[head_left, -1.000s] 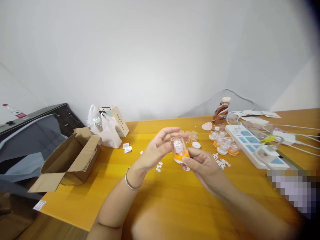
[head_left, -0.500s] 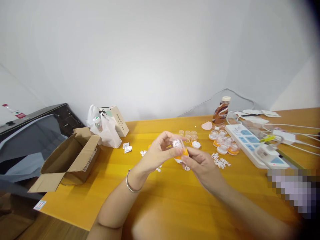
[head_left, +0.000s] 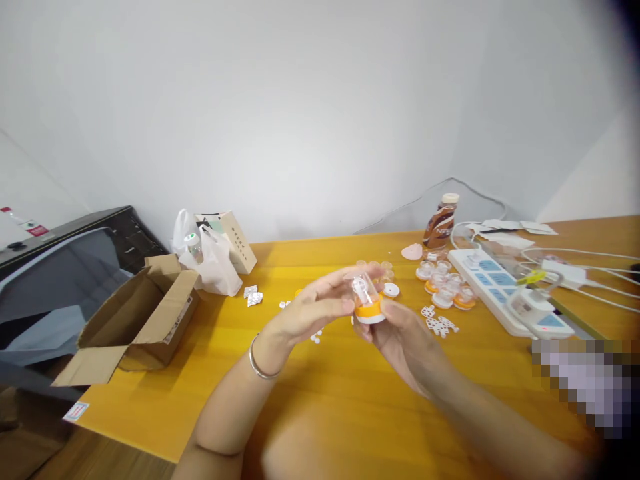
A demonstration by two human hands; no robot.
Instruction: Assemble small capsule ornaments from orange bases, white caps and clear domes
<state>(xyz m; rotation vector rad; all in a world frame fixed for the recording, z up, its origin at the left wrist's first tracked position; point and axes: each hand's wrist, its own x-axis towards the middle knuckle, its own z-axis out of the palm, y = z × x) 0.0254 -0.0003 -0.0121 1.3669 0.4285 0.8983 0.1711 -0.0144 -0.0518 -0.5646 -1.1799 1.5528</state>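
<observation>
1. Sitting at the table's [head_left: 320, 407] left edge is one open cardboard box [head_left: 143, 320], brown and matte, its flaps spread.
2. Behind it, near the far edge, one crinkled white plastic bag [head_left: 213, 267] leans against one tan paper carton [head_left: 233, 240].
3. Left hand [head_left: 310, 310], a thin metal bangle on its wrist, has its fingers [head_left: 345, 287] closed loosely around the clear dome of a small capsule [head_left: 367, 300].
4. That capsule is held above the table's middle: a transparent rounded top on an orange-and-white base, its long axis nearly upright, dome tilted slightly leftward.
5. Right hand [head_left: 400, 330] cups the capsule's base from below, fingers curled on it.
6. Towards the far right edge lie a cluster of similar capsules [head_left: 445, 287], too blurred to count, one brown drink bottle [head_left: 441, 223] and one white power strip [head_left: 505, 297].
</observation>
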